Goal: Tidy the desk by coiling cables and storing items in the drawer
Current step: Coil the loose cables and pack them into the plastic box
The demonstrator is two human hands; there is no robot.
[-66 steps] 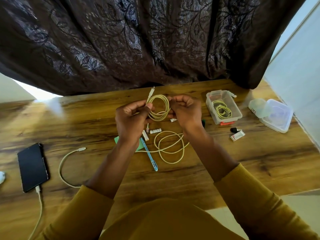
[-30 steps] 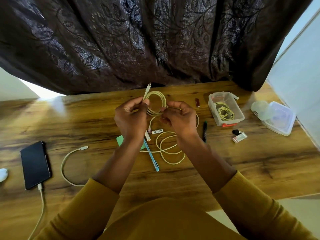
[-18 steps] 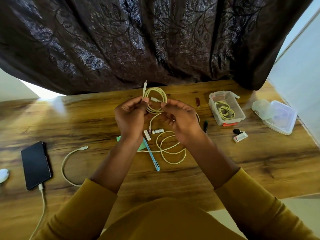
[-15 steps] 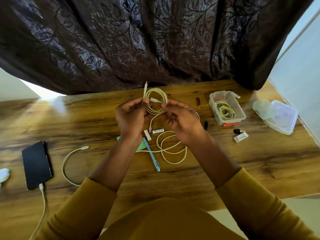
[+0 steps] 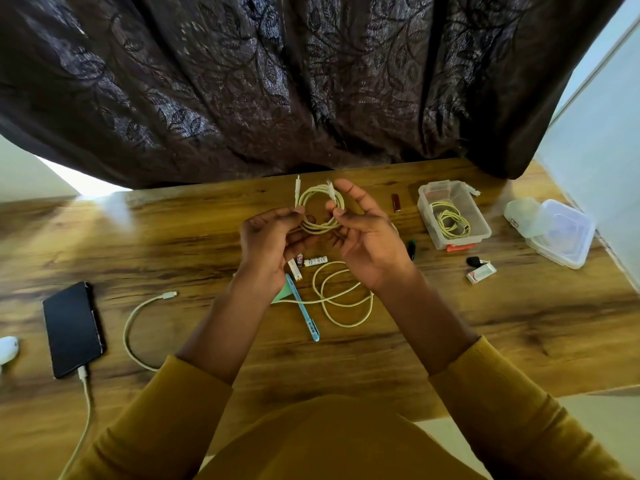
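A cream cable wound into a small coil (image 5: 317,209) is held above the wooden desk (image 5: 485,327). My left hand (image 5: 268,245) pinches the coil's left side, one plug sticking up beside it. My right hand (image 5: 363,233) has thumb and forefinger on the cable's other plug end at the coil's top right, its other fingers spread. A second cream cable (image 5: 341,299) lies in loose loops on the desk below my hands. A clear plastic box (image 5: 479,230) at the right holds another coiled cable (image 5: 450,220).
A black phone (image 5: 72,329) with a white charging cable (image 5: 138,327) lies at the left. A blue pen (image 5: 304,315), small batteries (image 5: 313,261), a red lighter (image 5: 396,202), a lid (image 5: 557,233) and small adapters (image 5: 479,270) are scattered about. A dark curtain hangs behind the desk.
My right hand has turned palm-up and opened its fingers, bringing the free plug end over to the coil's top right. The coil has stayed in my left hand.
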